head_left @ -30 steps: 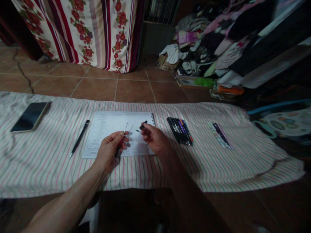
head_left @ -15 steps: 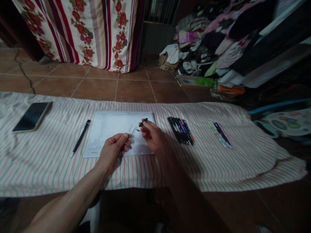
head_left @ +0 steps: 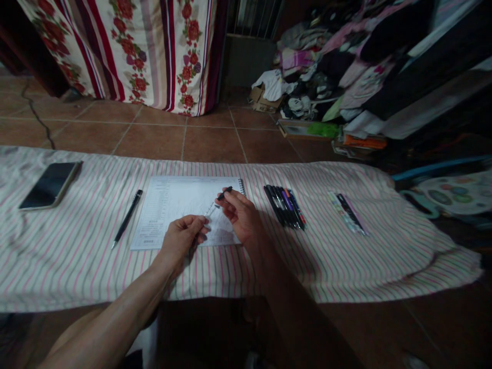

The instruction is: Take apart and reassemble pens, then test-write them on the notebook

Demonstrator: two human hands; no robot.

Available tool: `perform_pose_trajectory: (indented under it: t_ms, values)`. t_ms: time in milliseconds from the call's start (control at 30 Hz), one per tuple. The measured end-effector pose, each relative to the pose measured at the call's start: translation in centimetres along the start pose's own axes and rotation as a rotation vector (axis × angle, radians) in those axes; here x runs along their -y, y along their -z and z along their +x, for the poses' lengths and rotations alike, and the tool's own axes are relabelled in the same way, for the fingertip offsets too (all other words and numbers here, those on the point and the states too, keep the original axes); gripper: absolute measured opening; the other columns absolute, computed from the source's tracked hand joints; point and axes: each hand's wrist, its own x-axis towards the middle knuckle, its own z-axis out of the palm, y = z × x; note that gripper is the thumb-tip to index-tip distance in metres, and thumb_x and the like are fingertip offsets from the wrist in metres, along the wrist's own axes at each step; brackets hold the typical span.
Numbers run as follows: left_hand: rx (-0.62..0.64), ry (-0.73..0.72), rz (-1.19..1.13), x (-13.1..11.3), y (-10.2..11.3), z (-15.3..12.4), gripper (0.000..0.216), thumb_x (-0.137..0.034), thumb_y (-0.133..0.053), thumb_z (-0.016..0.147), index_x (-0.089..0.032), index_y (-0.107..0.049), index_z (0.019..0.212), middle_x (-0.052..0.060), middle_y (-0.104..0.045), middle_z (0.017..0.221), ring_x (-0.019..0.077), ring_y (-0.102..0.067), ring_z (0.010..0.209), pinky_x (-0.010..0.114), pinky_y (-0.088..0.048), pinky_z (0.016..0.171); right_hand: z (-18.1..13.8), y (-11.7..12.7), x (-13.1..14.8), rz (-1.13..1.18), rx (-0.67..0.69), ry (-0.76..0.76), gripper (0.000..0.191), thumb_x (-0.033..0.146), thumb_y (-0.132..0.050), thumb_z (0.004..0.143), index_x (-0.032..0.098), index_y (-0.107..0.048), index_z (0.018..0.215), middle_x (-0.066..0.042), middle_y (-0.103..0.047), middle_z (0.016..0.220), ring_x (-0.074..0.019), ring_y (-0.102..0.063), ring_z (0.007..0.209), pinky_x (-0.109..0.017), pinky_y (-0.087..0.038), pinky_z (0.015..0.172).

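Over a spiral notebook (head_left: 157, 207), my left hand (head_left: 184, 233) is closed, thumb and fingers pinching a thin, pale pen refill (head_left: 209, 209) that points up and to the right. My right hand (head_left: 243, 216) is closed on a short black pen part (head_left: 224, 193), perhaps a cap or barrel end. The refill's upper end lies close below that black part; whether they touch I cannot tell. A small dark shape, maybe a tip or its shadow, shows just under the black part. Left of the notebook lies a black pen (head_left: 126, 219).
Several pens (head_left: 285, 207) lie side by side right of the notebook, and a few pale and black pens (head_left: 348, 213) farther right. A phone (head_left: 50, 185) rests at the far left of the striped cloth (head_left: 96, 256). Beyond are tiled floor, a floral curtain (head_left: 154, 56) and piled clothes (head_left: 307, 66).
My left hand has moved slightly right and the right hand slightly left, bringing the refill's end nearer the black part. Both hands keep their hold.
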Motion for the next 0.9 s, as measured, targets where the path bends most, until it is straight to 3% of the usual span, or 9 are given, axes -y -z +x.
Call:
perform_pose_trajectory:
  t_ms: [500, 900]
  values:
    - [-0.049, -0.026, 0.04, 0.22, 0.05, 0.34, 0.031, -0.04, -0.074, 0.059, -0.012, -0.064, 0.069, 0.0, -0.059, 0.053, 0.0053, -0.045, 0.041, 0.018, -0.031, 0.042, -0.32, 0.01, -0.25, -0.076, 0.054, 0.015, 0.032, 0.037, -0.074, 0.06, 0.022, -0.065, 0.087, -0.001, -0.069, 0.087, -0.0135, -0.064, 0.08, -0.021, -0.042, 0.063]
    - [-0.039, -0.039, 0.043, 0.29, -0.01, 0.4, 0.031, -0.041, -0.072, 0.06, -0.012, -0.064, 0.069, 0.0, -0.058, 0.053, 0.0054, -0.044, 0.041, 0.018, -0.029, 0.041, -0.46, -0.15, -0.26, -0.098, 0.062, 0.015, 0.028, 0.035, -0.073, 0.062, 0.022, -0.066, 0.086, 0.0, -0.068, 0.084, -0.0115, -0.063, 0.077, -0.02, -0.042, 0.063]
